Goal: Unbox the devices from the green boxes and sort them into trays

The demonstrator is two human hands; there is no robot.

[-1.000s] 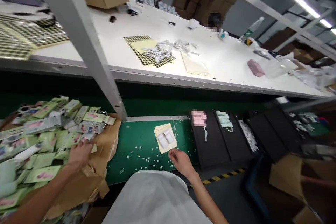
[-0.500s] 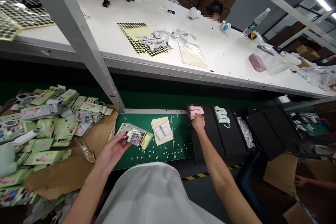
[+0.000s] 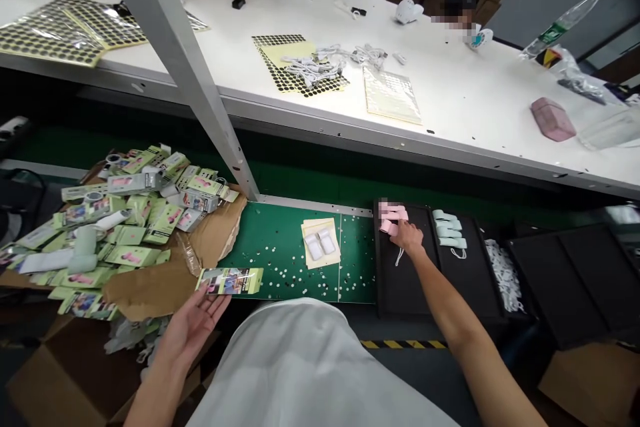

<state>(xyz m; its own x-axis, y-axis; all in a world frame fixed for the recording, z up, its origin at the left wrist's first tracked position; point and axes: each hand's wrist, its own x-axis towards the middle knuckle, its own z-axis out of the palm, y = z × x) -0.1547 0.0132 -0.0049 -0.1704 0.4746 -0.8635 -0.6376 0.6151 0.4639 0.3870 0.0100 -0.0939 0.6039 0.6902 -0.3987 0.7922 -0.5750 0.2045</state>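
Observation:
My left hand (image 3: 197, 323) holds a flat printed green box (image 3: 235, 281) by its left end, thumb on top and fingers beneath, over the near edge of the green table. My right hand (image 3: 409, 237) has its fingers closed on a small pink device (image 3: 389, 227) in a black tray (image 3: 405, 287); a white strap hangs below it. Other pink devices (image 3: 397, 211) lie just behind. Mint-green devices (image 3: 449, 229) sit in a row in the tray's right part. Between my hands, two white pieces (image 3: 321, 244) rest on pale yellow sheets (image 3: 326, 264).
A heap of green and grey boxes (image 3: 127, 213) covers cardboard (image 3: 150, 287) at the left. A slanting metal post (image 3: 185, 67) rises before the white shelf (image 3: 320, 13), which carries white cables (image 3: 315, 70) and dotted sheets. White straps (image 3: 504, 277) lie right of the tray.
My view has swung so that things sit further right and the heap shows more fully. My left hand has drawn the box nearer to me. A white strap now shows under my right hand.

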